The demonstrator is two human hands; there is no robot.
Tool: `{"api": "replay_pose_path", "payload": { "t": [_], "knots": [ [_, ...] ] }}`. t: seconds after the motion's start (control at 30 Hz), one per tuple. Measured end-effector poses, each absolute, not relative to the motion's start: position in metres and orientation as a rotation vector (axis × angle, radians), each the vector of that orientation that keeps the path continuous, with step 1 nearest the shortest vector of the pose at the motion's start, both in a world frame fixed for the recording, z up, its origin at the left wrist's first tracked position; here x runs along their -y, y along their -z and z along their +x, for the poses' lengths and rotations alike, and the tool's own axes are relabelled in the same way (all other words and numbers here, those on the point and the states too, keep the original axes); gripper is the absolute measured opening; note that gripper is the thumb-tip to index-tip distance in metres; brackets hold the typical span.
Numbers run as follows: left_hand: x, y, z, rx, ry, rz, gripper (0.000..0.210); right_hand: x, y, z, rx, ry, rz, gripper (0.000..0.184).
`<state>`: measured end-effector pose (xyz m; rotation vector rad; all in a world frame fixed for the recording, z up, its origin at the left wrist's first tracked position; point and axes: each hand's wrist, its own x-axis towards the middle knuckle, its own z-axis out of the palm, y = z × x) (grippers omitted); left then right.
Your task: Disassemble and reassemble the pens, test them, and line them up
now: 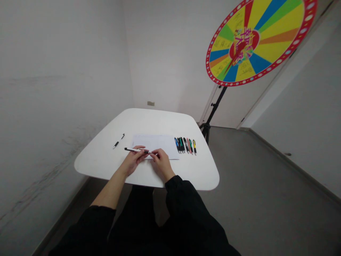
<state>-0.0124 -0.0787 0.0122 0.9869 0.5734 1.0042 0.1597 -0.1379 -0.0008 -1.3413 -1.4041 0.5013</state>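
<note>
A white and black pen (131,149) lies crosswise in my left hand (134,159), whose fingers are closed round its barrel. At the pen's right end, the fingertips of my right hand (160,160) are pinched together on the tip. Whether they hold a separate small part there is too small to tell. Both hands are over the near edge of a white paper sheet (157,141) with faint print. Left of the paper, another white and black pen (118,141) rests at a slant on the table.
The white table (103,160) has rounded corners. Several coloured pens (185,145) lie in a row right of the paper. Beyond the table's right side stands a colourful prize wheel (255,39) on a black tripod (217,106). A wall (48,89) runs close along the left.
</note>
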Motion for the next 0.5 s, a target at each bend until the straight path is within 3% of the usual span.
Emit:
{"api": "replay_pose_path", "payload": {
  "t": [0.23, 0.5],
  "knots": [
    [0.075, -0.012, -0.013, -0.567, -1.117, 0.970, 0.044, 0.137, 0.002, 0.162, 1.382, -0.435, -1.357, 0.009],
    [0.057, -0.007, -0.021, -0.639, -1.566, 0.880, 0.040, 0.139, 0.001, 0.164, 1.408, -0.386, -1.419, 0.014]
  ]
}}
